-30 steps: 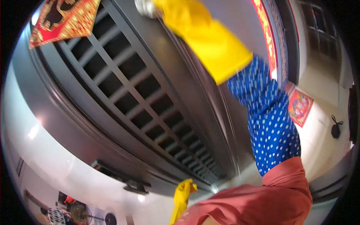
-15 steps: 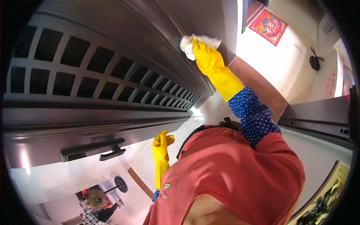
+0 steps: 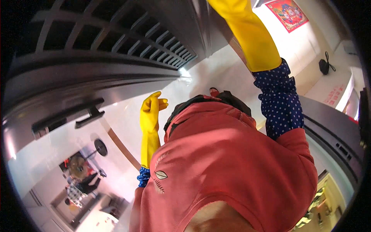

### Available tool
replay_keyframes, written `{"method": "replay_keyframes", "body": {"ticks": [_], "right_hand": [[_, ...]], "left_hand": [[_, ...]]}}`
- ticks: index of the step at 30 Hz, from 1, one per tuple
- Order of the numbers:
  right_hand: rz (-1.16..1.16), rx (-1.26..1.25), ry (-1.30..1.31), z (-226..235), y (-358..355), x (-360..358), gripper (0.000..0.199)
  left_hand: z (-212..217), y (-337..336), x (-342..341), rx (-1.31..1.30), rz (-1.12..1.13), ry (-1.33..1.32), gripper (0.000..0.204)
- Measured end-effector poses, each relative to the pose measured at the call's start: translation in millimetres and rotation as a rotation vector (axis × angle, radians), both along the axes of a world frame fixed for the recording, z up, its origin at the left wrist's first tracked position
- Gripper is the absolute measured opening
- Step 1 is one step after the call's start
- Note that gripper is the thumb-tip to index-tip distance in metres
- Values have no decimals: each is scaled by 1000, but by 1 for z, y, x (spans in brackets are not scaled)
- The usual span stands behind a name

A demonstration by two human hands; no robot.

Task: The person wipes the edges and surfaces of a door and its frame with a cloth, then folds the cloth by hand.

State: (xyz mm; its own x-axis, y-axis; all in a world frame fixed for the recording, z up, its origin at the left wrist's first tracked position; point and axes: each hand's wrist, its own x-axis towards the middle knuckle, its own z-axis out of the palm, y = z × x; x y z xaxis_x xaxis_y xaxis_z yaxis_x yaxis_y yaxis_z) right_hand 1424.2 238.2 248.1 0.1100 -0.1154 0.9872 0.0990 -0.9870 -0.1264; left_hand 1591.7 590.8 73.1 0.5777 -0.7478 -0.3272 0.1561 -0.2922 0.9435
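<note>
My right hand [image 3: 235, 8], in a long yellow rubber glove, reaches up past the upper edge of the view. Its fingers are cut off there, so what they hold is hidden. A dark blue polka-dot sleeve cover [image 3: 280, 98] wraps that forearm. Beside it stands a dark door [image 3: 127, 65] with rows of square recesses and a black lever handle [image 3: 91, 114]. My left hand [image 3: 151, 108], gloved in yellow too, hangs low by my side below the door's edge. Its fingers are loosely bent and apart, with nothing in them.
Pale shiny floor [image 3: 216, 73] lies under me. To the right are a red picture [image 3: 287, 14], a small black pouch [image 3: 324, 66] and a dark frame [image 3: 328, 127]. A round-based stand [image 3: 100, 147] and a seated person [image 3: 79, 189] are at lower left.
My right hand has risen off the door panel's visible part and out past the upper edge; the white cloth it held is out of view. My left hand stays low, fingers loosely apart.
</note>
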Motion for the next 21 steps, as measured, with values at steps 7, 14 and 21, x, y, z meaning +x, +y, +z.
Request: {"method": "replay_keyframes", "body": {"ticks": [7, 14, 21], "right_hand": [[-465, 539, 1011, -198, 18, -2, 57], [-270, 632, 829, -288, 16, -54, 41], [118, 426, 971, -58, 68, -16, 33]], "left_hand": [[-8, 57, -39, 10, 227, 46, 32], [-7, 106, -88, 105, 446, 102, 32], [10, 118, -135, 122, 556, 192, 31]]}}
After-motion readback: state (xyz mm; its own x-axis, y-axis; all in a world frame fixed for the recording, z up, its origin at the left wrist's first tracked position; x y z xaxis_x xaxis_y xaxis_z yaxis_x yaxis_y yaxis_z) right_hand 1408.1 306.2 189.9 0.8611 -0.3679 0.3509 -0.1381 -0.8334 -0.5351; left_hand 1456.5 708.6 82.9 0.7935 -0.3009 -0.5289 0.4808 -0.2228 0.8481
